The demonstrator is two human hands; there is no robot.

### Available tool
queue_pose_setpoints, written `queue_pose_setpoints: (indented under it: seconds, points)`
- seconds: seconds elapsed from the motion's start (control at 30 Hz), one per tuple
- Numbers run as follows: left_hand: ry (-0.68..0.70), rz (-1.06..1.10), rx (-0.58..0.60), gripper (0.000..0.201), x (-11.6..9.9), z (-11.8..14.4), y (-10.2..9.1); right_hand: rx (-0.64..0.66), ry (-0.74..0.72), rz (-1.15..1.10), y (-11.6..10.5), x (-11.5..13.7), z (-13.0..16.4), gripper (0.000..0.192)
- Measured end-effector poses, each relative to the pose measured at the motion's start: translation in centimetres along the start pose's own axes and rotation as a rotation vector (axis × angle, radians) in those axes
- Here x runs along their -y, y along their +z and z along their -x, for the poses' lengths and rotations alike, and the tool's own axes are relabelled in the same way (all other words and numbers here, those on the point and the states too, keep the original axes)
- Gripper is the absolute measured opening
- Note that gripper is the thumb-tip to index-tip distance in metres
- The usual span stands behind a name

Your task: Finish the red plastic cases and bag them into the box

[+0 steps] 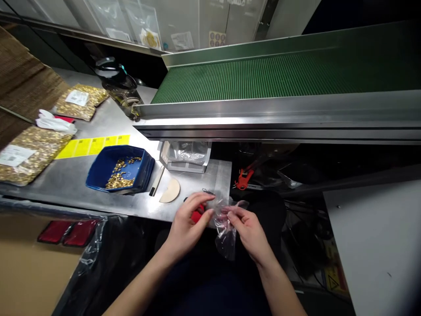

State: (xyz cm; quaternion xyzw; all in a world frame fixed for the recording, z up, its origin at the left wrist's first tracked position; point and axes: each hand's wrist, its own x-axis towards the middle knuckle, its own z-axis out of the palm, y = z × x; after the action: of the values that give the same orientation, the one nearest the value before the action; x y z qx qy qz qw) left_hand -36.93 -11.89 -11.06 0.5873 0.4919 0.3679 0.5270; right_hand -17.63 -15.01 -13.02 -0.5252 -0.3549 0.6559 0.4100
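Note:
My right hand (252,232) pinches a crumpled clear plastic bag (226,241) between thumb and fingers, above my lap at the bench's front edge. The bag hangs down from the pinch. My left hand (190,219) is at the bag's left side, thumb and fingers curved but apart; whether its fingertips touch the film I cannot tell. Behind the left hand a red item (196,215) shows in part, beside a small dark metallic piece (208,192). A blue bin (95,169) to the left holds small gold-coloured pieces (120,180).
A green ribbed conveyor (237,81) with a metal rail runs across the back. A grey tray (197,166) holds clear bags. On the bench (158,213) lie a pale half-disc (171,192), a cutter-like stick (157,181) and yellow labels (90,146). A bottle (120,87) stands behind.

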Motion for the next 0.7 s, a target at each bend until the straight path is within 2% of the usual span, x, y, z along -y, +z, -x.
queue_pose_setpoints:
  seconds: [0.03,0.1,0.17,0.2,0.23,0.3,0.4,0.47,0.5,0.57,0.63,0.7]
  points:
    - [0.006,-0.010,0.061,0.045,-0.1,0.0,0.3,-0.001,0.040,-0.045,-0.7,-0.3,0.9,0.033]
    - [-0.004,0.008,0.324,0.059,-0.1,-0.5,1.5,-0.001,0.086,-0.066,-2.1,-0.8,2.5,0.031]
    - [-0.008,-0.018,0.523,0.040,0.3,-1.3,3.1,-0.075,0.101,0.025,-3.3,-1.2,3.8,0.031]
    - [-0.001,-0.061,0.540,0.026,0.6,-1.7,3.9,-0.145,0.109,0.088,-4.0,-1.4,4.3,0.033]
    - [0.010,-0.114,0.500,0.017,1.0,-2.2,4.6,-0.221,0.119,0.147,-4.7,-1.6,4.7,0.035]
    - [0.020,-0.188,0.337,0.021,1.8,-3.0,5.8,-0.350,0.131,0.213,-6.1,-1.9,5.6,0.039]
    - [0.054,-0.243,0.156,0.036,2.3,-3.0,6.9,-0.410,0.147,0.205,-7.5,-2.2,6.6,0.043]
    - [0.104,-0.264,0.117,0.029,2.0,-2.2,7.6,-0.445,0.143,0.214,-7.8,-2.3,6.8,0.045]
    - [0.118,-0.249,0.153,0.021,1.8,-1.6,8.0,-0.460,0.137,0.225,-7.8,-2.4,6.7,0.045]
    - [0.108,-0.176,0.307,0.013,1.5,-0.3,9.0,-0.478,0.122,0.257,-7.4,-2.6,6.3,0.043]
    - [0.070,-0.130,0.444,0.025,1.6,0.6,9.9,-0.465,0.119,0.296,-6.8,-2.8,5.7,0.041]
    - [0.054,-0.162,0.476,0.027,2.0,1.0,10.4,-0.422,0.120,0.344,-6.2,-2.8,5.1,0.042]
